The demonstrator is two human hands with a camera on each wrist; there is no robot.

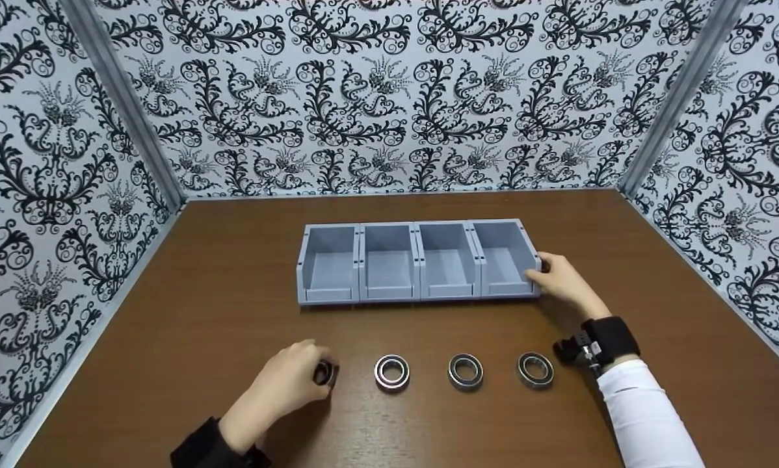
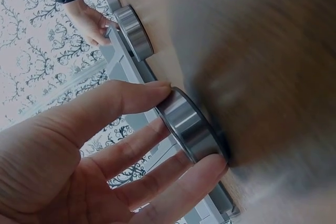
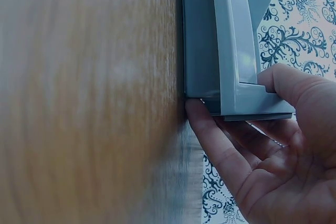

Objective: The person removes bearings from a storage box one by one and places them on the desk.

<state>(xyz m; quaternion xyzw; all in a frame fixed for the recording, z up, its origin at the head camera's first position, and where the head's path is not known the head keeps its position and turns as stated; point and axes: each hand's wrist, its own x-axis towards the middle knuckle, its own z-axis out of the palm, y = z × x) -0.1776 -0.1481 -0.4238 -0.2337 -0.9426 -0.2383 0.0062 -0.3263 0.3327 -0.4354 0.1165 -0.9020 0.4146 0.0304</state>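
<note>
My left hand (image 1: 290,379) pinches a ball bearing (image 2: 187,123) between thumb and fingers, low over the brown table. In the left wrist view its shiny steel outer ring shows; whether it touches the wood I cannot tell. My right hand (image 1: 564,281) holds the right end of a joined row of grey-blue open-front bins (image 1: 389,292). In the right wrist view the thumb lies over the rim of the end bin (image 3: 247,98), with the fingers along its side and under its edge. Inside the bins nothing shows.
Three more bearings lie flat in a row in front of the bins: one left (image 1: 392,373), one middle (image 1: 465,372), one right (image 1: 535,370). The wooden table (image 1: 233,260) is enclosed by patterned walls (image 1: 376,97) at the back and both sides.
</note>
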